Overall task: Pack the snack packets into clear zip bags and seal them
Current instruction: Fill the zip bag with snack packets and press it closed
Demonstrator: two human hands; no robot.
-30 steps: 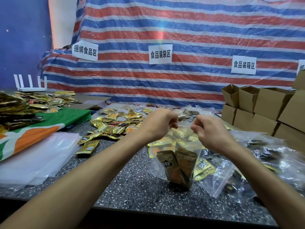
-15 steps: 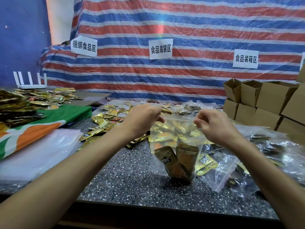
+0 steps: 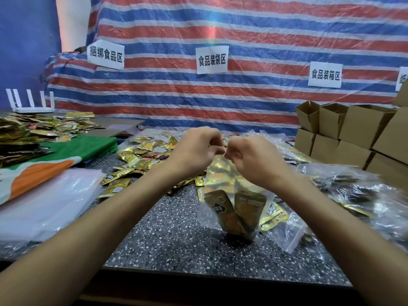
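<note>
A clear zip bag (image 3: pixel 223 184) hangs upright over the speckled table (image 3: pixel 176 244), its bottom touching the surface. Two brown-gold snack packets (image 3: pixel 238 213) stand inside it. My left hand (image 3: pixel 196 151) and my right hand (image 3: pixel 254 160) both pinch the bag's top edge, their fingertips close together at the middle. Loose gold snack packets (image 3: pixel 132 160) lie scattered behind my left hand.
A stack of empty clear bags (image 3: pixel 44 202) lies at the left, beside a green and orange sheet (image 3: pixel 44 164). Filled clear bags (image 3: pixel 353 195) pile up at the right. Cardboard boxes (image 3: pixel 353 133) stand at the back right. A striped tarp with paper signs hangs behind.
My hands were spread apart along the bag's top half a second ago; they have now come together at its middle, still pinching the top edge.
</note>
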